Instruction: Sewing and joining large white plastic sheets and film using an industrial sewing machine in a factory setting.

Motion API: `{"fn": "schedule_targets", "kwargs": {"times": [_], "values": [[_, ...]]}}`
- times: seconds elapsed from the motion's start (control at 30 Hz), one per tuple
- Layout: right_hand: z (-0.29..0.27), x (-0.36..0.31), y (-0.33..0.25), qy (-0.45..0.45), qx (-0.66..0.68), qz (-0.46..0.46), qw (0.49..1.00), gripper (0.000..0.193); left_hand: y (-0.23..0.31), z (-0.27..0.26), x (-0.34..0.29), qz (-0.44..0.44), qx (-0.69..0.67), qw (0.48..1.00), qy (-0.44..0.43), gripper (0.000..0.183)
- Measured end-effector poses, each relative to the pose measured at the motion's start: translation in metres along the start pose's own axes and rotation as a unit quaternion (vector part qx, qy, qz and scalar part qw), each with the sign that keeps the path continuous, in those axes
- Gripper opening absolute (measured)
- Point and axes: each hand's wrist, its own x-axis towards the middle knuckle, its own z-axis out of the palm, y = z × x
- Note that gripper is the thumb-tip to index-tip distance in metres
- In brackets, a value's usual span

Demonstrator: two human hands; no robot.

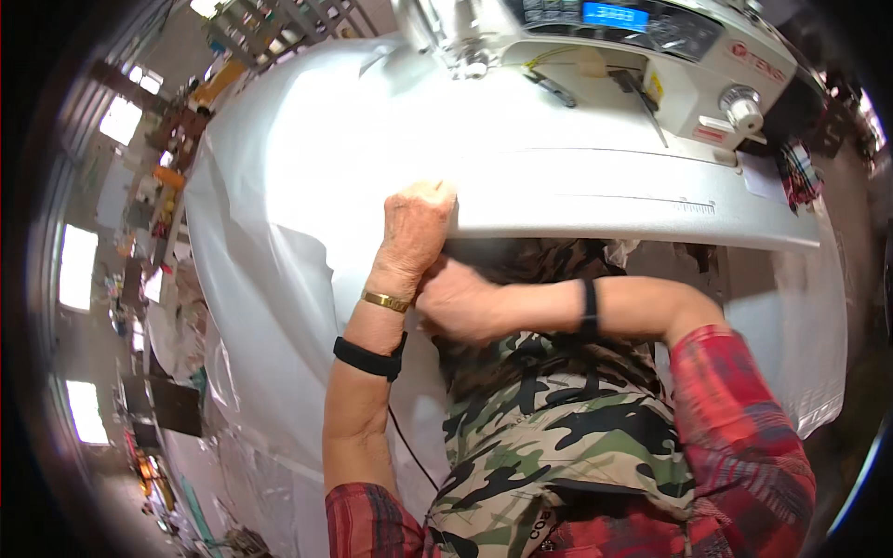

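Note:
My left hand (416,228) is closed, knuckles up, at the front edge of the white sewing table (595,219). Glare washes out the surface around its fingertips, so what it grips is hidden. Just below, my right hand (458,299) is curled and a little blurred beside my left wrist, close to my lap; its fingers are turned away and whatever they hold does not show. A white, partly see-through sheet (251,251) drapes over the table's left side and hangs down past my left forearm.
A sewing machine (688,65) with a lit blue display stands at the back. Thread snips (551,90) and a thin dark tool (642,104) lie under its arm. Checked cloth (800,175) sits at the right end. Cluttered shelves (172,186) line the far left.

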Motion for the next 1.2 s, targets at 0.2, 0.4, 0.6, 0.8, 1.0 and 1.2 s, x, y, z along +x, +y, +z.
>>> {"fn": "schedule_targets", "kwargs": {"times": [0.2, 0.4, 0.6, 0.8, 1.0, 1.2], "values": [[-0.127, -0.046, 0.058, 0.084, 0.165, 0.059, 0.981, 0.018, 0.019, -0.005, -0.017, -0.055, -0.060, 0.993, 0.089, 0.010], [-0.126, -0.022, 0.126, 0.126, -0.056, 0.077, 0.988, 0.011, 0.021, 0.000, -0.027, -0.097, -0.121, 0.983, 0.097, 0.010], [-0.120, -0.025, 0.107, 0.115, 0.015, 0.117, 0.986, 0.009, 0.029, 0.009, -0.031, -0.122, -0.176, 0.967, 0.134, 0.010], [-0.108, -0.024, 0.126, 0.144, -0.028, -0.021, 0.989, 0.017, 0.034, 0.013, -0.034, -0.142, -0.206, 0.954, 0.164, 0.010], [-0.104, -0.019, 0.140, 0.140, -0.037, -0.125, 0.981, 0.022, 0.033, 0.020, -0.036, -0.149, -0.225, 0.943, 0.193, 0.009], [-0.077, -0.019, 0.162, 0.167, 0.163, -0.120, 0.965, 0.022, 0.035, 0.020, -0.041, -0.156, -0.208, 0.945, 0.200, 0.012]]}}
